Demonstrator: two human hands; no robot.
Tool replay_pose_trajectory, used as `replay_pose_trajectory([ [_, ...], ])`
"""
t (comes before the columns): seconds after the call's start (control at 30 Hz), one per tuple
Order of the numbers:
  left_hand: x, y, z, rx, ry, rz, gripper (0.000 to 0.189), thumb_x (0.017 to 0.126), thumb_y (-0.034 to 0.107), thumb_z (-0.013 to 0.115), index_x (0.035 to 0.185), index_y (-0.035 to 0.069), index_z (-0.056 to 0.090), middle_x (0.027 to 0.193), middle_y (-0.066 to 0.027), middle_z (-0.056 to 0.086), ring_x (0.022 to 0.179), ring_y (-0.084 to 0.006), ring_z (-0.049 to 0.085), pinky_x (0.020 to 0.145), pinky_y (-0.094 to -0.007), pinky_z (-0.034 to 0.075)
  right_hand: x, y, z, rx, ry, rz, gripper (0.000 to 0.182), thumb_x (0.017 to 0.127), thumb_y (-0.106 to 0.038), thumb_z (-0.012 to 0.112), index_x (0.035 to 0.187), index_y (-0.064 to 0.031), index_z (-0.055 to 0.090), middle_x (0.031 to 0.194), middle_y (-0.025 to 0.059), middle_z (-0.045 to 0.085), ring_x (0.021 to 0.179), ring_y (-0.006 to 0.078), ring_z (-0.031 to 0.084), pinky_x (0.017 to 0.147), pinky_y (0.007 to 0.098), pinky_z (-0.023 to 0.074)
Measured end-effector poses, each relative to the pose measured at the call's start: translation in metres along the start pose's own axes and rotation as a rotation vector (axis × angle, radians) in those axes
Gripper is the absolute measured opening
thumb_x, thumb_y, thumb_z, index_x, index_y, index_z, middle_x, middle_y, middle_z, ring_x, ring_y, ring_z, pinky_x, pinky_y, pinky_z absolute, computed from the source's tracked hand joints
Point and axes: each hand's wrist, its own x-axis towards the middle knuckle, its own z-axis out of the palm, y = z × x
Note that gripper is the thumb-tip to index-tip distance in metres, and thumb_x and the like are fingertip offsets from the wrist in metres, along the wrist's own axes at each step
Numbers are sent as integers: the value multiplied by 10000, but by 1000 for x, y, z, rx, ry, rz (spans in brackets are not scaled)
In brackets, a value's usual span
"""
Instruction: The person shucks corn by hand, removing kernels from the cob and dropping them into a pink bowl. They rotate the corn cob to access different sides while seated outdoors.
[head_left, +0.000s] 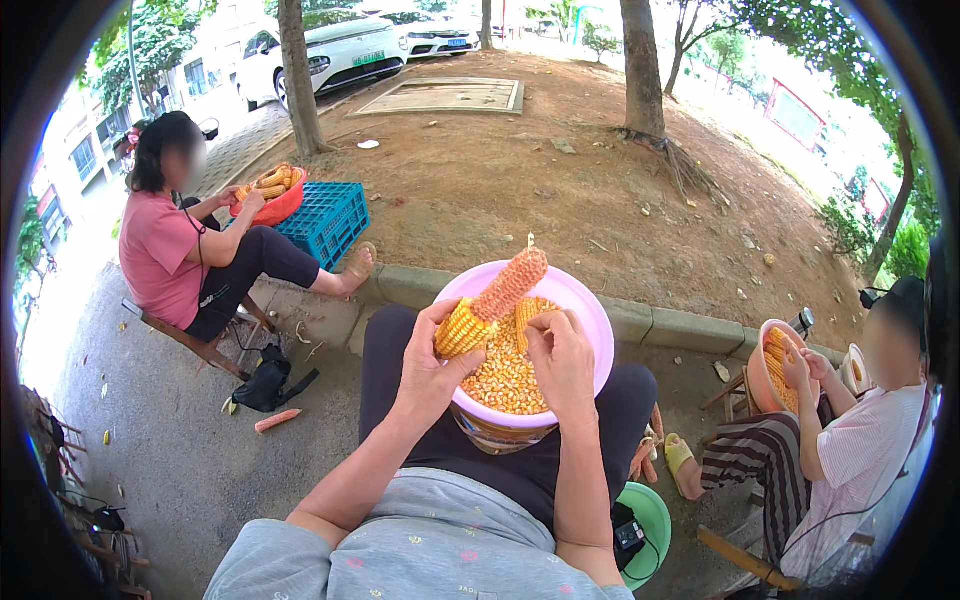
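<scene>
My left hand (431, 371) grips a partly shelled corn cob (504, 289) by its lower end, where yellow kernels remain; the upper part is bare and reddish. The cob tilts up to the right over a pink plastic basin (596, 319). Loose corn kernels (506, 379) lie in the basin, and another ear of corn (527, 322) rests at its far side. My right hand (559, 356) is over the basin's right side with fingers and thumb curled together; whether kernels are between them cannot be told. Under the basin, between my knees, stands a round container (499, 435).
A person (165, 232) at left handles corn in a red basin (289, 206) on a blue crate (334, 217). Another person (870, 435) at right holds corn over an orange basin (761, 367). A green basin (656, 517) and bare cobs (643, 457) are beside me; a curb (630, 319) runs ahead.
</scene>
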Motion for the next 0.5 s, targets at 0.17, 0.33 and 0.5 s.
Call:
replay_pose_trajectory([
  [0.17,0,-5,-1,31,43,45,621,778,-46,703,1320,16,406,1231,-88,501,1159,-161,519,987,-307,440,0,2,1,3,31,-1,84,848,-32,635,916,-3,595,856,138,587,703,280,609,646,373,483],
  [0.33,1,-10,-3,177,83,89,601,757,-31,714,1292,26,447,1183,-98,493,1128,-190,528,964,-315,445,2,-18,-4,205,-32,-22,106,843,-46,673,911,10,614,845,104,595,670,181,597,609,309,480],
  [0.5,1,-7,1,247,75,116,590,740,-40,713,1271,46,469,1149,-109,488,1108,-226,524,955,-325,436,-1,-22,5,336,-66,20,146,842,-72,703,908,19,611,853,79,602,671,122,584,606,262,469],
])
